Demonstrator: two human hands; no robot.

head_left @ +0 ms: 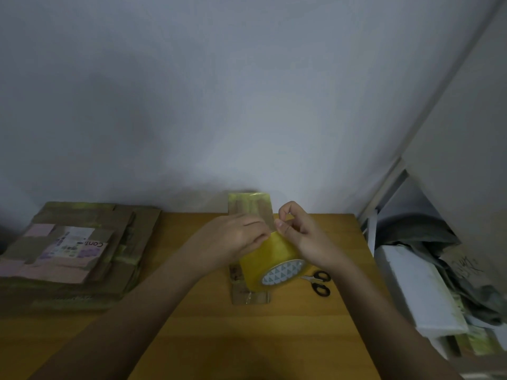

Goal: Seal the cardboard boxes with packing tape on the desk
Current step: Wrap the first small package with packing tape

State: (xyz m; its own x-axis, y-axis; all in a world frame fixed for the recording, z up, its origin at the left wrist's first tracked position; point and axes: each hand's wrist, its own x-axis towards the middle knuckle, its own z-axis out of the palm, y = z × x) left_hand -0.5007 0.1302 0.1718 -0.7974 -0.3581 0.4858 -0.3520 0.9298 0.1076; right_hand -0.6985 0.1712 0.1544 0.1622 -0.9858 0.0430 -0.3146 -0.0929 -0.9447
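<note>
- Right hand [303,237], centre of the frame: thumb and forefinger tips pinched together at the top edge of the tape roll [274,263], picking at its surface; other fingers curled in toward the palm.
- Left hand [236,235], just left of it: fingers held together and laid against the roll's upper left side, steadying it (whether the thumb wraps behind cannot be told).
- Tape roll: yellowish, standing tilted on its edge, patterned white core facing lower right; it sits on a narrow cardboard box [248,208].
- Box: long, running from the frame centre toward the wall, already glossy with tape at both ends; it lies on the wooden desk [274,338].
- Scissors [318,282], black-handled, on the desk just right of the roll, apart from the box.
- Left of the frame: a stack of flattened cardboard boxes [74,253], labels on top.
- Right edge: shelf clutter [428,278], white foam and grey cloth.
</note>
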